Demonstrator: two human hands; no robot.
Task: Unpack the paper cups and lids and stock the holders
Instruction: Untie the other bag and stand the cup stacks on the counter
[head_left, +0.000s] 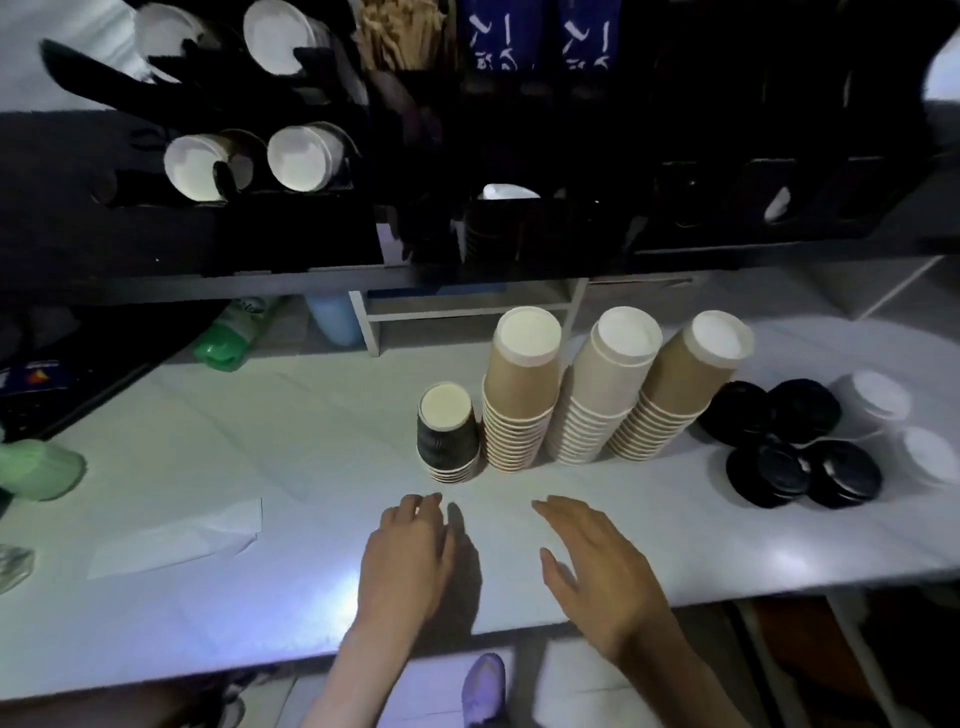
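Both hands are empty, fingers loose over the tabletop. Left hand is nearest the short black cup stack, straight ahead and standing upside down. Right hand is nearer the taller brown stacks. I'd guess black goes first.

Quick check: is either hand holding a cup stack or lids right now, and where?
Nothing is held. The left hand and right hand are both open over the table, short of the cup stacks.
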